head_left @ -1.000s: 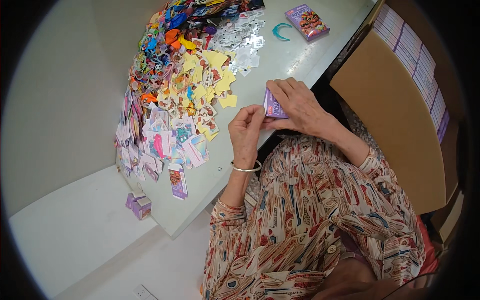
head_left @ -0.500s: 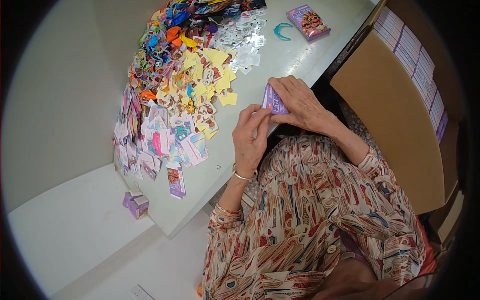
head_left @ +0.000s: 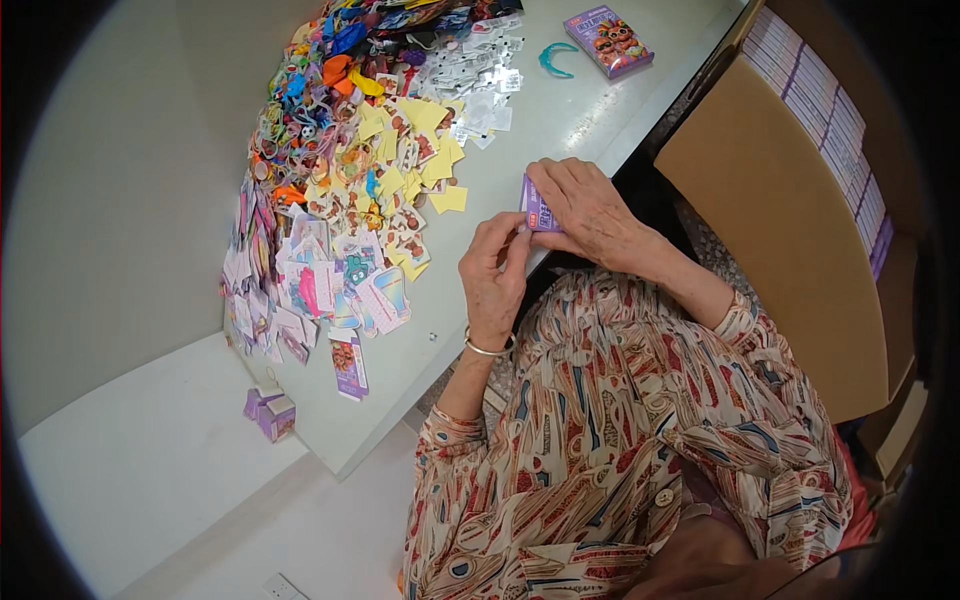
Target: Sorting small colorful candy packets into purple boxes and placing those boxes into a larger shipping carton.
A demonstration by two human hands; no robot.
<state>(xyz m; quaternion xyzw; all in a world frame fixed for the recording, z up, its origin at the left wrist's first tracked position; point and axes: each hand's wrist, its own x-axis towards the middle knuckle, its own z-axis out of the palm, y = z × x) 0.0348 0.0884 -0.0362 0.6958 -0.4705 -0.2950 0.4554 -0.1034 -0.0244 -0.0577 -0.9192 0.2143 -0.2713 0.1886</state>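
The held purple box (head_left: 541,214) was smooth card, the bench (head_left: 560,120) glossy, the bangle (head_left: 488,353) shiny metal, the carton (head_left: 785,250) matt cardboard.

The left grip (head_left: 493,268) is pinched; the right grip (head_left: 590,216) arches palm down.

Left hand (head_left: 492,278): thumb tip closer to index fingertip, beside purple box (head_left: 542,212), than half second ago.
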